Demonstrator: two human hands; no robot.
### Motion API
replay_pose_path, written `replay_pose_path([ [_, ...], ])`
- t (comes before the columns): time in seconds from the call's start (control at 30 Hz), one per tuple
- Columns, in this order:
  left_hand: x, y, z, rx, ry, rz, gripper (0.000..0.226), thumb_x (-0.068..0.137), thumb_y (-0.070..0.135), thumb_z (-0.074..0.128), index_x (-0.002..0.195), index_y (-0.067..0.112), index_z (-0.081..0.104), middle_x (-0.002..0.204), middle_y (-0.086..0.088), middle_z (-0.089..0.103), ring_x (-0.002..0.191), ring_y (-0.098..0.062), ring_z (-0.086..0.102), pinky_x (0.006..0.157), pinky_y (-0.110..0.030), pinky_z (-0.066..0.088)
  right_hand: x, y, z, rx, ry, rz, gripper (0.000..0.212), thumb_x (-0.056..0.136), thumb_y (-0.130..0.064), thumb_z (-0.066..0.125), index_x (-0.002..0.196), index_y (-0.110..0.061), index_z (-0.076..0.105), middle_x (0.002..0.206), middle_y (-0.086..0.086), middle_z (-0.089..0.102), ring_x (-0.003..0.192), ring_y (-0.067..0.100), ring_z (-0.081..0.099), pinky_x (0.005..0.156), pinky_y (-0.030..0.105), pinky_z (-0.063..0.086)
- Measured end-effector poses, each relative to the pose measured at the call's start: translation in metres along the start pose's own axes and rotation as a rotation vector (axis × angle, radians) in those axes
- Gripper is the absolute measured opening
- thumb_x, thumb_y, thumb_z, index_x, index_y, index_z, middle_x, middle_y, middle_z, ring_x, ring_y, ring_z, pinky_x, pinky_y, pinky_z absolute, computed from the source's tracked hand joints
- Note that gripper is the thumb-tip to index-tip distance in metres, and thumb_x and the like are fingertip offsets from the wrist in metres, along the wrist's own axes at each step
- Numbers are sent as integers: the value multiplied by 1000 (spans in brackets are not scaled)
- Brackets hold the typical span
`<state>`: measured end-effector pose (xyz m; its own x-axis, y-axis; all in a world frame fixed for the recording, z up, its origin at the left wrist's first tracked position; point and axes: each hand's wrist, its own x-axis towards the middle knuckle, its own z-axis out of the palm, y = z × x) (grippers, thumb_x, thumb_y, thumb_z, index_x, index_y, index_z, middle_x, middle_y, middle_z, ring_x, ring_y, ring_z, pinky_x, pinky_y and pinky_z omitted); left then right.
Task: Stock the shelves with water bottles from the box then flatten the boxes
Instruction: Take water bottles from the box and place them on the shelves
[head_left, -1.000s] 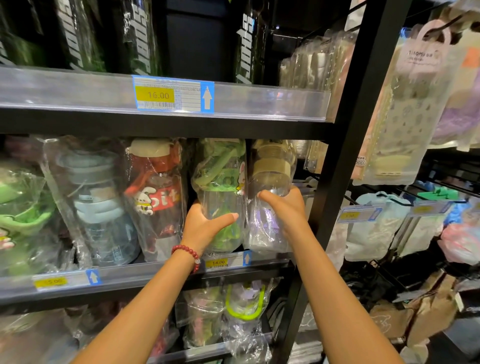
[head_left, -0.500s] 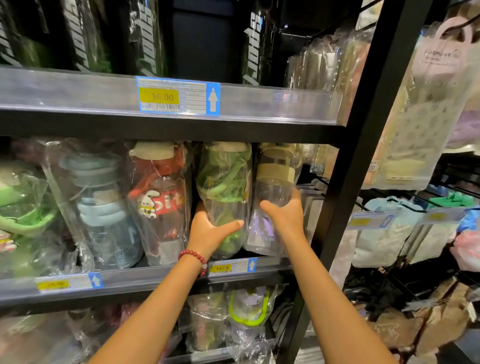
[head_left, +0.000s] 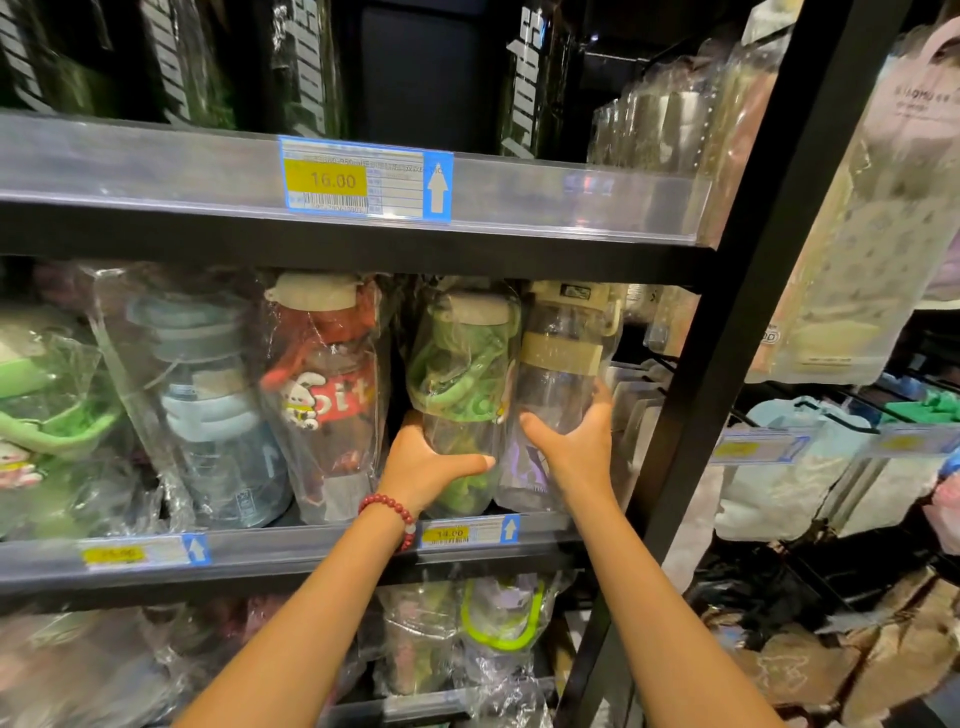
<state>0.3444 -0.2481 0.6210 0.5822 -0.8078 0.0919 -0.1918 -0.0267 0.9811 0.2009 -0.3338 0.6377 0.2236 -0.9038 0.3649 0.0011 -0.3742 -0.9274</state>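
Two wrapped water bottles stand side by side at the right end of the middle shelf (head_left: 311, 551). My left hand (head_left: 423, 462), with a red bead bracelet on the wrist, grips the lower part of the green bottle (head_left: 460, 364). My right hand (head_left: 574, 447) holds the lower part of the clear bottle with the beige band (head_left: 561, 358), thumb across its front. Both bottles are upright and rest on the shelf. The box is not in view.
A red bottle (head_left: 324, 395) and a grey-blue bottle (head_left: 208, 405) stand to the left on the same shelf. The black shelf post (head_left: 727, 364) rises just right of my right hand. Dark bottles fill the upper shelf; hanging packets and brown bags lie to the right.
Both bottles have been pushed a little further back and upright on the shelf. My hands stayed on them, and the view has moved closer.
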Motion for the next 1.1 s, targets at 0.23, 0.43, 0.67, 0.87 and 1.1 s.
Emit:
replay_pose_path([
  [0.23,0,-2,3,67,19,33,54,57,10,89,96,21,53,94,10,61,90,-10,60,80,-27,47,0,11,2,-62,36,-66,92,75,-9,78,145,-9,19,127,-9,32,118,2,31,90,7,25],
  [0.43,-6,2,6,135,55,40,79,47,27,87,115,14,49,102,8,57,97,-13,57,86,-29,47,-2,14,1,-69,41,-78,89,73,-12,80,141,-13,23,127,-7,36,116,6,38,91,17,32],
  [0.67,-15,6,9,229,119,109,70,55,37,89,107,20,46,108,7,48,102,-7,47,85,-22,40,-6,17,2,-88,62,-102,90,72,-14,81,140,-11,23,130,-3,40,116,10,43,85,2,35],
  [0.87,-22,4,9,290,236,147,83,54,41,88,118,12,45,119,-3,55,112,-19,54,91,-32,47,-10,22,2,-112,47,-139,92,68,-13,83,137,-11,23,135,5,42,122,17,45,95,20,42],
  [1.1,-26,5,6,296,204,127,83,63,42,84,126,11,41,128,-5,54,117,-22,53,88,-26,42,-9,21,-6,-153,-48,-104,91,69,-16,83,136,-14,21,133,3,46,120,20,50,95,31,46],
])
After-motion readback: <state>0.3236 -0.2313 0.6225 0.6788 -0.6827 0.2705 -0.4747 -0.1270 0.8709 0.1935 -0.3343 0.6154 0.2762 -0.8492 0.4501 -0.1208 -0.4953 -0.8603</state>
